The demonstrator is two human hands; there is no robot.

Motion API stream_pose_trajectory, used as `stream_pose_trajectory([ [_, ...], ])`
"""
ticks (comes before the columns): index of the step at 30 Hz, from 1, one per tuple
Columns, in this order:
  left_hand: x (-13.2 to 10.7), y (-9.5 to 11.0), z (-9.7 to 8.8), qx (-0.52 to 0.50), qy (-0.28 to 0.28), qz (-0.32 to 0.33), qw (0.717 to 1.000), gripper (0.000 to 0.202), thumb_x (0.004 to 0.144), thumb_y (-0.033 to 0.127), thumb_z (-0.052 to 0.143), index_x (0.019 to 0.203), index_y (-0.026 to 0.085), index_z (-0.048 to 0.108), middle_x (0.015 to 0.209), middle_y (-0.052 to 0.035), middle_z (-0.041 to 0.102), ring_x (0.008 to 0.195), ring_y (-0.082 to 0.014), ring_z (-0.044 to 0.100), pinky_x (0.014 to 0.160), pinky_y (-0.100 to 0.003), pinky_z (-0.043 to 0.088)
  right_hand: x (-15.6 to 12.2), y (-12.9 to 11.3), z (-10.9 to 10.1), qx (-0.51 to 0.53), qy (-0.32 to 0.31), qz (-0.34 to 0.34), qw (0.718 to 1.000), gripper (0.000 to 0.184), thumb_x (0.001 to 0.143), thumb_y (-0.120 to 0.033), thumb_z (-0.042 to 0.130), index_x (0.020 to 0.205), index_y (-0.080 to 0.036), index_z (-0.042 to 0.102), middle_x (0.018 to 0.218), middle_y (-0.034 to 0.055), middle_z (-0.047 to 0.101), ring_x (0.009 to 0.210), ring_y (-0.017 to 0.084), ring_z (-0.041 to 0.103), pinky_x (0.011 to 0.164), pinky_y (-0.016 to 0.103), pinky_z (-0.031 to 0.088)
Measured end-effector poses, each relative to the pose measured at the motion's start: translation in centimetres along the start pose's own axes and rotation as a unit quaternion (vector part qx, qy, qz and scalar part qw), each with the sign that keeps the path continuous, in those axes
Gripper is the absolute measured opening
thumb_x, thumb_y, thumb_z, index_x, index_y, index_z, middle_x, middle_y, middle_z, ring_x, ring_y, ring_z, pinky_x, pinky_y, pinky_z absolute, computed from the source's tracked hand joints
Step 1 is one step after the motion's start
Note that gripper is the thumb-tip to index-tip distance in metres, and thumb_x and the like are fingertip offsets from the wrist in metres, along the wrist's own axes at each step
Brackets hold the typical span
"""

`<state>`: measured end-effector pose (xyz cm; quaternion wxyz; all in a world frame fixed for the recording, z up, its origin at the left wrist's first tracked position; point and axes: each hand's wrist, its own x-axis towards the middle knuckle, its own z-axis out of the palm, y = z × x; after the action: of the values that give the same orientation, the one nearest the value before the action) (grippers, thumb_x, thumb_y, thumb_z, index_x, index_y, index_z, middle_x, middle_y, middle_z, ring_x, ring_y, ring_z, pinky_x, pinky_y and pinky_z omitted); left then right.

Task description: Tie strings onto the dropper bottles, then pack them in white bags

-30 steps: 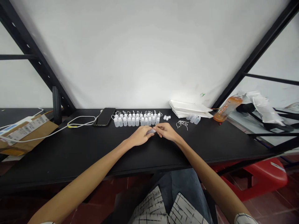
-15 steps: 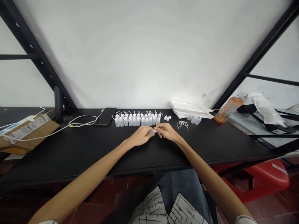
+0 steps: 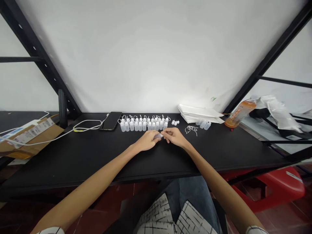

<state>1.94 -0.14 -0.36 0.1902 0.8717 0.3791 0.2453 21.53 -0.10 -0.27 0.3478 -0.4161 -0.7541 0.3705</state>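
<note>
In the middle of the black table, my left hand [image 3: 148,140] is closed around a small translucent squeeze bottle [image 3: 158,136], which lies tilted with its top to the right. My right hand [image 3: 173,136] pinches at the bottle's top end; the fingers hide most of the cap there. Just behind my hands stand rows of capped squeeze bottles [image 3: 132,125] with white looped straps. Several small white caps [image 3: 175,122] lie right of the rows. Farther right are loose white straps [image 3: 191,129] and several uncapped translucent bottles [image 3: 207,125] lying on their sides.
A black phone [image 3: 110,121] with a white cable [image 3: 87,125] lies at the left, beyond a cardboard box [image 3: 36,133]. White flat packets [image 3: 201,112] are stacked against the wall. An orange drink bottle [image 3: 240,113] leans at the right; a red stool [image 3: 280,188] stands below the table.
The view has shifted slightly. My hands keep the same grip on the bottle, with hardly any visible movement.
</note>
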Motion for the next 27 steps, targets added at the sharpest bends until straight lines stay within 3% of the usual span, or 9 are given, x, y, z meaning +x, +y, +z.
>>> stream_pose_trajectory([
  [4,0.0,0.01,0.04,-0.007,0.001,-0.005,1.0,0.016,0.09,0.027,0.052,0.088,0.015,0.063,0.084,-0.0059,0.064,0.077,-0.0197,0.057,0.074,-0.034,0.046,0.09,0.41,-0.07,0.019,-0.001,0.008,1.0,0.033,0.084,-0.047,0.06,0.08,-0.015,0.064,0.064,0.0008,0.06,0.046,0.01,0.053,0.044,0.022,0.037],
  [7,-0.05,0.0,0.16,0.001,0.001,-0.001,1.0,0.017,0.091,0.028,0.051,0.088,0.015,0.063,0.084,-0.0061,0.063,0.076,-0.0198,0.057,0.074,-0.033,0.046,0.08,0.32,-0.16,0.011,-0.016,0.018,1.0,0.034,0.085,-0.049,0.059,0.079,-0.015,0.063,0.055,-0.0008,0.057,0.045,0.01,0.051,0.044,0.021,0.035],
  [13,-0.14,0.01,0.35,0.023,0.01,0.019,1.0,0.017,0.09,0.025,0.051,0.086,0.015,0.063,0.081,-0.0058,0.062,0.074,-0.019,0.056,0.072,-0.031,0.043,0.03,-0.3,-0.07,-0.024,-0.024,0.007,0.999,0.048,0.087,-0.059,0.051,0.064,-0.017,0.052,0.045,-0.0029,0.05,0.043,0.009,0.045,0.048,0.021,0.034],
  [19,-0.01,0.23,-0.19,-0.042,0.017,-0.035,0.998,0.018,0.087,0.029,0.056,0.082,0.015,0.065,0.071,-0.0012,0.06,0.065,-0.0158,0.052,0.064,-0.028,0.038,0.16,-0.01,0.06,0.026,-0.008,0.012,1.0,0.047,0.087,-0.058,0.053,0.064,-0.016,0.053,0.052,-0.0013,0.053,0.044,0.009,0.051,0.042,0.02,0.035],
  [27,-0.04,0.1,-0.27,-0.074,0.021,-0.051,0.996,0.02,0.087,0.033,0.054,0.084,0.016,0.064,0.07,-0.0001,0.059,0.065,-0.0158,0.052,0.063,-0.028,0.037,0.11,-0.19,0.04,0.087,0.012,0.031,0.996,0.038,0.076,-0.05,0.069,0.083,-0.013,0.064,0.066,0.0004,0.059,0.044,0.009,0.054,0.035,0.018,0.034],
])
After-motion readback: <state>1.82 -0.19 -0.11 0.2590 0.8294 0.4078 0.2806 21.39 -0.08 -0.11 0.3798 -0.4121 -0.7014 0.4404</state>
